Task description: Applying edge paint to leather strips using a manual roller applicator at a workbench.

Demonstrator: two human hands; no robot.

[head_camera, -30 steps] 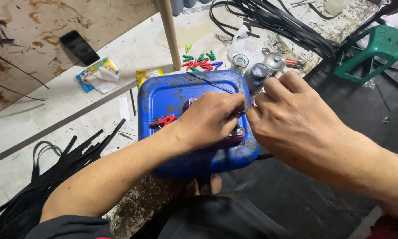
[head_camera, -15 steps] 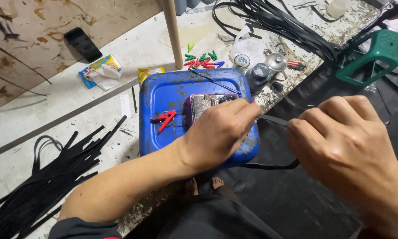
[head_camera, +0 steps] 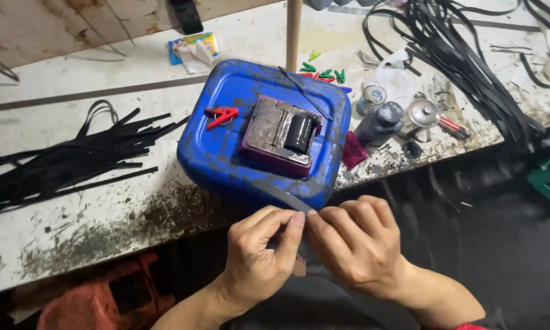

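strip (head_camera: 285,198) of dark grey rubbery material is the thing you hold, and it sits just in front of the blue container (head_camera: 226,156), at that container's near lower edge and off the front of the work table (head_camera: 73,226). your left hand (head_camera: 260,256) pinches it between thumb and forefinger, fingers clenched on the strip. your right hand (head_camera: 357,244) grasps it too, fingertips meeting those of the left hand, so both hands touch each other over the strip. one end of the strip slants up toward the container; whether it touches the container's wall you cannot tell from this head view.

on top of the blue container lies a stained, purple-edged block with a black roller (head_camera: 299,133) set in it. a red clip (head_camera: 221,115) lies on the container's top, left of that block, and a thin black stick (head_camera: 305,93) lies across the container's far right corner.

left of the container a bundle of black strips (head_camera: 67,162) spreads over the table. behind the container stand a wooden post (head_camera: 293,27) and a scatter of green and red clips (head_camera: 324,74). right of the container are a dark bottle (head_camera: 380,124), a small metal tin (head_camera: 423,113) and a heap of black cords (head_camera: 464,55). behind and left of the container lies a small colourful packet (head_camera: 192,50).
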